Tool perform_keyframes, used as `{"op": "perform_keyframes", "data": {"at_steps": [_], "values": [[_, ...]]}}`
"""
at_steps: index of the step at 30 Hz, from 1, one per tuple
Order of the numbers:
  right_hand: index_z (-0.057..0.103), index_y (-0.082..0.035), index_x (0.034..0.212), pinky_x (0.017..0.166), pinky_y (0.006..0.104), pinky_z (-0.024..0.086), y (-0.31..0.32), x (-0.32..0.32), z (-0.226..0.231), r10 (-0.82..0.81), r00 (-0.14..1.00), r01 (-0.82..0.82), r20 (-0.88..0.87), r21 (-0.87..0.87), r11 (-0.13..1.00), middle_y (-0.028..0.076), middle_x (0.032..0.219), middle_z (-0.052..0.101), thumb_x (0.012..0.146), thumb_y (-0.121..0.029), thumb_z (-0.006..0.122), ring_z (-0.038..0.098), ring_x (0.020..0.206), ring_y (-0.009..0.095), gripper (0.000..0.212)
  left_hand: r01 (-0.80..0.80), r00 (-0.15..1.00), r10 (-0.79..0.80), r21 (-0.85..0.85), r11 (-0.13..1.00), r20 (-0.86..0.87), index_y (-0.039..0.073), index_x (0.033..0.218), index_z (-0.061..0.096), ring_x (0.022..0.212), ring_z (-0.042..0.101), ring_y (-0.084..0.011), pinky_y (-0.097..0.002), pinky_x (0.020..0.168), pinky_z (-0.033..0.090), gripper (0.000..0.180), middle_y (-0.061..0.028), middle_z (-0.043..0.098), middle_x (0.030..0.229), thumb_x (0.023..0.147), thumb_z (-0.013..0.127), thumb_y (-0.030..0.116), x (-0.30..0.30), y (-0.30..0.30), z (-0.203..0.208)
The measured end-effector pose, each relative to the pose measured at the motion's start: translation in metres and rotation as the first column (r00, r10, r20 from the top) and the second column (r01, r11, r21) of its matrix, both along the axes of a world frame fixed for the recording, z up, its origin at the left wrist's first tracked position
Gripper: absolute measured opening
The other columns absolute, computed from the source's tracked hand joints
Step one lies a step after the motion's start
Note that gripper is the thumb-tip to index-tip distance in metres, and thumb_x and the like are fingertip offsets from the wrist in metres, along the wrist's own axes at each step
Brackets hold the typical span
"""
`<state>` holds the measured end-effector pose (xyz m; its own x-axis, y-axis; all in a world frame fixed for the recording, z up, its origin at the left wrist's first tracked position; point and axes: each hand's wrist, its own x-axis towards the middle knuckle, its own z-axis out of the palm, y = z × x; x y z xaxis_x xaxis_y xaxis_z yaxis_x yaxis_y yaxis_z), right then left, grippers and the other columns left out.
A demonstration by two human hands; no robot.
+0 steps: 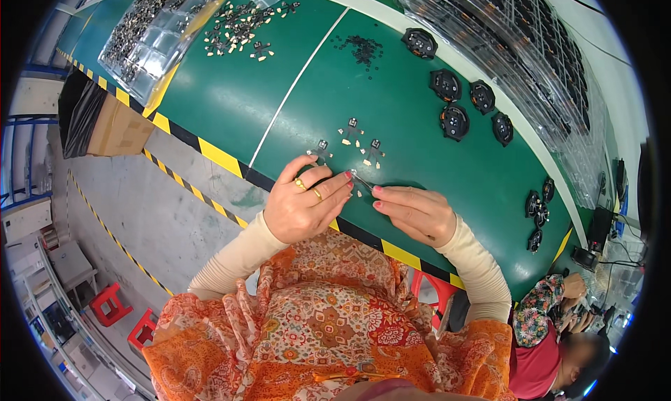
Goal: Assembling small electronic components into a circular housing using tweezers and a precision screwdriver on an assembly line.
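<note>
My left hand (pixel 302 199), with two gold-coloured rings, is bent over the near part of the green table. Its fingertips hold a small flex-cable part (pixel 354 173), mostly covered by them. My right hand (pixel 419 213) is closed in a pinch around slim metal tweezers (pixel 364 182), whose tip meets that part. Just beyond lie three similar black pieces with beige tabs: one flex part (pixel 322 149) beside my left fingers, another flex part (pixel 351 130) farther off, and a third flex part (pixel 375 152) above my right hand.
Small black bits (pixel 363 50) and a pile of flex parts (pixel 241 27) lie farther back. A clear compartment tray (pixel 150 58) stands far left. Round black housings (pixel 455 121) sit on the right, before stacked plastic trays (pixel 517 58). A co-worker (pixel 542 338) sits at lower right.
</note>
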<state>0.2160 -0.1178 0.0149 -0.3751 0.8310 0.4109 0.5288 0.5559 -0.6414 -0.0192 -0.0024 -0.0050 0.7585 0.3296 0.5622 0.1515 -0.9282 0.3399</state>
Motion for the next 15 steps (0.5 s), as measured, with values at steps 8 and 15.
{"op": "perform_keyframes", "data": {"at_steps": [8,15], "values": [[0.066,0.006,0.111,0.083,0.0390,0.059,0.0021,-0.0003,0.0041,-0.044,0.998,0.044,-0.051,-0.003,0.999,0.021,0.117,0.066,0.076,0.012,0.069,0.070,0.099,0.034,0.036,0.016,1.000,-0.016,0.002,1.000,-0.022,0.007,0.095,0.076,0.090,0.061,-0.0184,-0.0433,0.096,0.046,0.023,-0.0011,0.071,0.107,0.072,0.079,0.008,0.0011,0.0021,0.0042],[0.066,0.006,0.111,0.081,0.0374,0.059,0.0029,0.0011,0.0052,-0.040,0.997,0.039,-0.068,-0.024,0.999,0.021,0.118,0.066,0.076,0.012,0.069,0.070,0.099,0.034,0.035,0.025,1.000,-0.025,0.014,1.000,0.012,0.006,0.093,0.075,0.091,0.060,-0.0185,-0.0421,0.095,0.049,0.020,-0.0023,0.071,0.108,0.073,0.077,0.010,0.0002,0.0040,0.0004]]}}
